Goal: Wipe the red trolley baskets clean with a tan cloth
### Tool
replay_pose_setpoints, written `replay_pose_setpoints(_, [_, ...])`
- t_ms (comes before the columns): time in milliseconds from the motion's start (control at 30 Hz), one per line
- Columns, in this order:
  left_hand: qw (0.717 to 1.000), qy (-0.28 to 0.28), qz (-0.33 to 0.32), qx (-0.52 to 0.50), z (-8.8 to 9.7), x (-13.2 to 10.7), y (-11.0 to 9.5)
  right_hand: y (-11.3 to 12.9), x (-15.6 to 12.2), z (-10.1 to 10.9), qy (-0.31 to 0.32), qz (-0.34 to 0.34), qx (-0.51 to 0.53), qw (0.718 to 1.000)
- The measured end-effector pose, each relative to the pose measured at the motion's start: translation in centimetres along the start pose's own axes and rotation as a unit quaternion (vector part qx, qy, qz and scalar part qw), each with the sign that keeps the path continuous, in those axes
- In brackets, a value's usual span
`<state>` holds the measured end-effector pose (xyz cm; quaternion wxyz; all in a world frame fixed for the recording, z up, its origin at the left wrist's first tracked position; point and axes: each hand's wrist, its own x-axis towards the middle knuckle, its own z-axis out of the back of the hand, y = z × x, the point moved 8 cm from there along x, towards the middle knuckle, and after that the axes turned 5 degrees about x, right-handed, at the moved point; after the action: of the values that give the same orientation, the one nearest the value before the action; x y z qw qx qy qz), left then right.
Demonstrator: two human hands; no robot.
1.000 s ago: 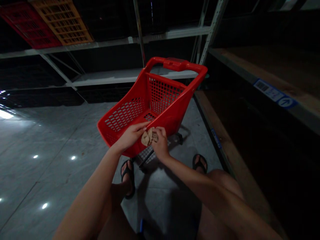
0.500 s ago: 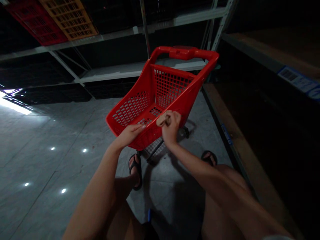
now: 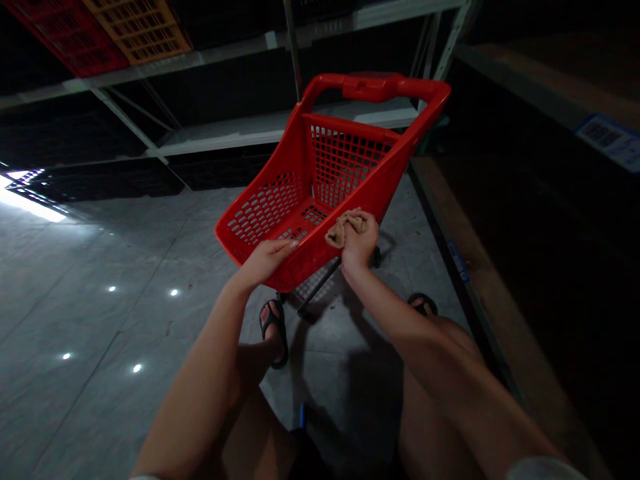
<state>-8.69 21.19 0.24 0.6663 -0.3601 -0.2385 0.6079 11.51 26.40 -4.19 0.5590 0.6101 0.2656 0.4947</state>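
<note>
A red plastic shopping cart [image 3: 385, 177] stands in front of me, its handle at the far end and its mesh basket open at the top. My left hand [image 3: 267, 260] grips the near rim toward the cart's left end, thumb on top, fingers hidden below the edge. In my right hand [image 3: 361, 243] is a bunched tan cloth [image 3: 340, 231], pressed against the outside of the near side wall, just below the rim. Part of the cloth is hidden by my fingers.
Behind the cart runs a metal shelf rack [image 3: 220, 137] with a red crate [image 3: 75, 40] and an orange crate [image 3: 143, 30]. Wooden-edged shelving [image 3: 493, 300] with blue-white labels lines the right. My feet in dark sandals [image 3: 274, 333] are close to the cart's wheels on the grey floor.
My right hand with the cloth has moved right along the cart's near side, toward the handle end. My left hand keeps its hold on the rim. The view has shifted slightly.
</note>
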Motion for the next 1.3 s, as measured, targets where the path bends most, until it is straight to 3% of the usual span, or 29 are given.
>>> replay_pose_setpoints(33, [1.000,0.004,0.001,-0.005,-0.1,0.1,-0.1,0.4,-0.2,0.6,-0.030,-0.011,0.003,0.999])
replay_pose_setpoints(100, [1.000,0.017,-0.001,-0.019,-0.4,0.1,-0.4,1.2,-3.2,0.7,-0.043,-0.039,0.048,0.997])
replay_pose_setpoints(233, [0.999,0.028,0.004,-0.038,-0.6,0.1,-0.7,2.4,-13.1,-2.6,0.108,-0.084,0.124,0.983])
replay_pose_setpoints(300, [0.999,0.019,0.009,-0.035,-0.5,0.0,-0.7,2.3,-15.8,-3.4,0.150,-0.122,0.145,0.970])
replay_pose_setpoints(400, [0.999,0.008,0.009,-0.038,-0.5,0.1,-0.5,3.4,-14.2,-2.7,0.148,-0.113,0.151,0.971])
replay_pose_setpoints(500, [0.997,0.014,-0.003,-0.072,-0.8,0.3,-0.4,5.8,-9.9,-1.0,0.099,-0.025,0.142,0.985])
replay_pose_setpoints(567, [0.995,0.022,-0.009,-0.097,-1.0,0.5,-0.3,6.9,-9.0,-0.6,0.088,0.032,0.141,0.986])
replay_pose_setpoints(633, [0.994,0.026,0.000,-0.107,-1.0,0.5,-0.1,6.3,-10.4,-1.5,0.125,0.062,0.146,0.979])
replay_pose_setpoints(700, [0.994,0.024,0.017,-0.107,-0.8,0.4,0.3,4.1,-13.4,-3.1,0.184,0.050,0.151,0.970])
replay_pose_setpoints(767, [0.993,0.024,0.033,-0.107,-0.7,0.3,0.5,0.9,-16.5,-4.6,0.229,0.003,0.148,0.962])
replay_pose_setpoints(867, [0.993,0.023,0.043,-0.107,-0.4,0.1,0.5,-2.2,-18.8,-5.7,0.225,-0.073,0.124,0.964])
replay_pose_setpoints(967, [0.993,0.016,0.046,-0.105,-0.2,0.1,0.3,-0.3,-17.7,-5.3,0.176,-0.076,0.132,0.973])
replay_pose_setpoints(1067, [0.991,0.010,0.057,-0.123,-0.1,0.1,0.1,4.8,-15.2,-4.7,0.165,0.030,0.166,0.972])
replay_pose_setpoints(1133, [0.987,0.017,0.065,-0.149,-0.3,0.1,0.1,7.0,-14.3,-4.5,0.173,0.116,0.166,0.964])
replay_pose_setpoints(1200, [0.983,0.031,0.075,-0.167,-0.5,0.1,0.1,6.5,-14.4,-4.6,0.191,0.170,0.146,0.956])
replay_pose_setpoints(1300, [0.984,0.040,0.082,-0.152,-0.4,0.0,0.5,1.8,-15.8,-5.6,0.250,0.169,0.086,0.949])
